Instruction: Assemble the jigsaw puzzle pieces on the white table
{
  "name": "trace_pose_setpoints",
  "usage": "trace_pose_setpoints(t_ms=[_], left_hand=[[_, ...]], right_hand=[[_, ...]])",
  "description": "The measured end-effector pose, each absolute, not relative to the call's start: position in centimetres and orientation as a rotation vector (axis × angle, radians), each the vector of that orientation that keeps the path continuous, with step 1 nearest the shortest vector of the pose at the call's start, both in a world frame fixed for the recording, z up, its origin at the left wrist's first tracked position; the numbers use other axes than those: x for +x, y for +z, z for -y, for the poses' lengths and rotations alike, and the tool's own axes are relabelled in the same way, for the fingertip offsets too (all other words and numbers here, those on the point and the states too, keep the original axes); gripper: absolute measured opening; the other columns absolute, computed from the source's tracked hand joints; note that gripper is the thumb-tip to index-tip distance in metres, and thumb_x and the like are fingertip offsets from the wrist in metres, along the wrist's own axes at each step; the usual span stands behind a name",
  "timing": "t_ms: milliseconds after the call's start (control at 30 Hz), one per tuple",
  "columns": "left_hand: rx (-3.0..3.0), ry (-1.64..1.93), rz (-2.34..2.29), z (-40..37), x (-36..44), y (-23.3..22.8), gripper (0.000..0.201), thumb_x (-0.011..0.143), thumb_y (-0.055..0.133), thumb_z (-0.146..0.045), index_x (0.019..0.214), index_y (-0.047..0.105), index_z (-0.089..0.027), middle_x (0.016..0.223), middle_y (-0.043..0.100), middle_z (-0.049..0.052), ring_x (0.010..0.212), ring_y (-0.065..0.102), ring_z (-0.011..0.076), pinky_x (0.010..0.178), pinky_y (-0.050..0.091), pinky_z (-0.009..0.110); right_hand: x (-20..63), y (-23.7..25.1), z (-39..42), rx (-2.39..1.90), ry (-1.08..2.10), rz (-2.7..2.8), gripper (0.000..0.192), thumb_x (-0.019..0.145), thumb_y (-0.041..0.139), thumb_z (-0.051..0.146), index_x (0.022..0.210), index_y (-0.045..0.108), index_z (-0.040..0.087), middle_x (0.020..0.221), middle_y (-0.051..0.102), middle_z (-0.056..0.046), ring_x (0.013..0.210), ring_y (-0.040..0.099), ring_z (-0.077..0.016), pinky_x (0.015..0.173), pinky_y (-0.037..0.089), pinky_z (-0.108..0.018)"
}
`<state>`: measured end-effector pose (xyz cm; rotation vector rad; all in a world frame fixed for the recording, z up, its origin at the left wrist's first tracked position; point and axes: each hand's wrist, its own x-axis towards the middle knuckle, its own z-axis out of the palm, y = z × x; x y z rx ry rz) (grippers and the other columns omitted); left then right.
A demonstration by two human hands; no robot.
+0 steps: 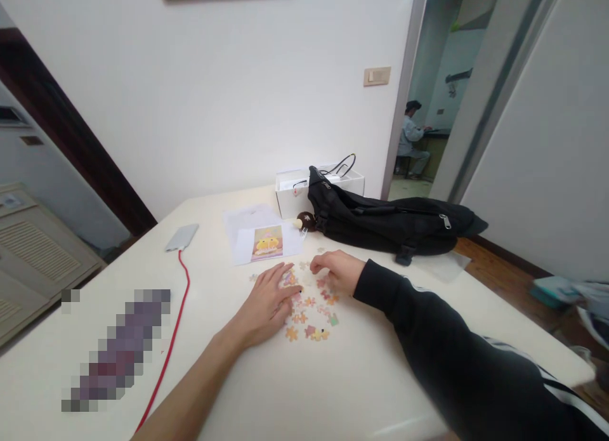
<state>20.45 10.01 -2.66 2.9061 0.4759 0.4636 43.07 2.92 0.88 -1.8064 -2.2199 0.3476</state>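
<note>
Loose jigsaw puzzle pieces (309, 302) in pink, orange, yellow and green lie scattered on the white table. My left hand (269, 301) rests palm down over some of them, fingers stretched out. Beside the right part of the scatter is my right hand (337, 269), its fingers curled downward and bunched. Whatever they hold, if anything, is hidden. Two yellow pieces (318, 334) and an orange piece (292, 334) lie nearest to me. Behind the hands, a printed picture (267, 243) with yellow figures lies on white paper.
A black bag (390, 222) lies at the back right, against a white box (288, 203) with cables. A grey power bank (181, 238) with a red cable (177, 330) sits on the left, near a pixelated patch. Through the doorway a person (412, 136) sits at a desk.
</note>
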Motion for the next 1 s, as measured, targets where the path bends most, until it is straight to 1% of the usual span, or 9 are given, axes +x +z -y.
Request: trace_pose_setpoints(t_ms=[100,233,400,500,600,667,767,867,1000], left_hand=[[2.896,0.535,-0.432,-10.0,20.5,-2.5,0.04,0.085,0.044,-0.014,0.117,0.066,-0.025,0.15,0.031,0.007,0.138,0.027,0.0315,0.111,0.03,0.056],[2.913,0.506,-0.345,-9.8,20.5,-2.6,0.04,0.084,0.043,-0.012,0.11,0.069,-0.026,0.148,0.035,0.005,0.137,0.028,0.0309,0.11,0.031,0.056],[2.949,0.505,-0.37,-9.9,20.7,-3.0,0.044,0.084,0.042,-0.012,0.119,0.065,-0.025,0.148,0.035,0.007,0.137,0.028,0.0305,0.109,0.031,0.057],[2.942,0.495,-0.326,-9.7,20.8,-3.1,0.05,0.085,0.04,-0.01,0.128,0.059,-0.028,0.15,0.032,0.007,0.138,0.027,0.0297,0.11,0.031,0.056],[2.95,0.44,-0.294,-9.3,20.9,-3.0,0.051,0.084,0.041,-0.01,0.126,0.061,-0.031,0.15,0.032,0.005,0.139,0.026,0.0303,0.111,0.029,0.058],[2.96,0.451,-0.33,-9.3,20.9,-2.9,0.047,0.085,0.041,-0.011,0.123,0.062,-0.029,0.149,0.035,0.006,0.139,0.027,0.0306,0.111,0.029,0.058],[2.962,0.516,-0.352,-9.5,20.8,-2.7,0.043,0.088,0.04,-0.013,0.123,0.061,-0.025,0.147,0.036,0.009,0.137,0.029,0.0303,0.11,0.031,0.056],[2.957,0.527,-0.318,-9.5,20.8,-2.6,0.044,0.087,0.041,-0.013,0.125,0.06,-0.024,0.147,0.036,0.009,0.137,0.029,0.0305,0.11,0.032,0.056],[2.952,0.447,-0.307,-8.9,21.0,-2.6,0.049,0.087,0.043,-0.013,0.132,0.055,-0.028,0.15,0.033,0.008,0.139,0.027,0.031,0.111,0.03,0.057]], right_hand=[[43.5,1.2,-2.9,-1.843,0.438,2.22,0.046,0.064,0.048,-0.008,0.1,0.065,0.015,0.093,0.077,-0.003,0.095,0.069,-0.0197,0.085,0.048,-0.027],[43.8,1.0,-2.9,-1.873,0.39,2.199,0.047,0.062,0.048,-0.008,0.098,0.066,0.016,0.101,0.076,-0.004,0.1,0.068,-0.0199,0.084,0.047,-0.027],[44.9,1.2,-2.7,-1.888,0.395,2.116,0.044,0.064,0.045,-0.009,0.095,0.067,0.013,0.087,0.077,-0.004,0.089,0.071,-0.0167,0.079,0.048,-0.023],[45.2,1.5,-2.5,-1.925,0.402,2.123,0.043,0.061,0.046,-0.009,0.09,0.067,0.014,0.087,0.077,-0.004,0.09,0.071,-0.0176,0.079,0.048,-0.023],[45.2,1.9,-2.2,-1.893,0.427,2.115,0.043,0.059,0.043,-0.01,0.086,0.066,0.014,0.086,0.077,-0.003,0.09,0.071,-0.0168,0.08,0.048,-0.022],[45.3,2.1,-1.9,-1.832,0.473,2.107,0.042,0.06,0.04,-0.011,0.081,0.065,0.014,0.079,0.077,-0.003,0.085,0.071,-0.0153,0.077,0.048,-0.021],[45.4,2.3,-1.3,-1.818,0.544,2.114,0.036,0.06,0.04,-0.009,0.074,0.063,0.016,0.073,0.076,-0.001,0.074,0.071,-0.0147,0.068,0.048,-0.02],[45.6,2.3,-1.1,-1.876,0.5,2.1,0.034,0.059,0.042,-0.008,0.073,0.063,0.016,0.076,0.076,-0.002,0.073,0.071,-0.0153,0.065,0.047,-0.019],[45.8,2.4,-1.0,-1.878,0.437,2.061,0.038,0.056,0.041,-0.009,0.076,0.064,0.015,0.082,0.077,-0.004,0.08,0.071,-0.0156,0.069,0.048,-0.019]])
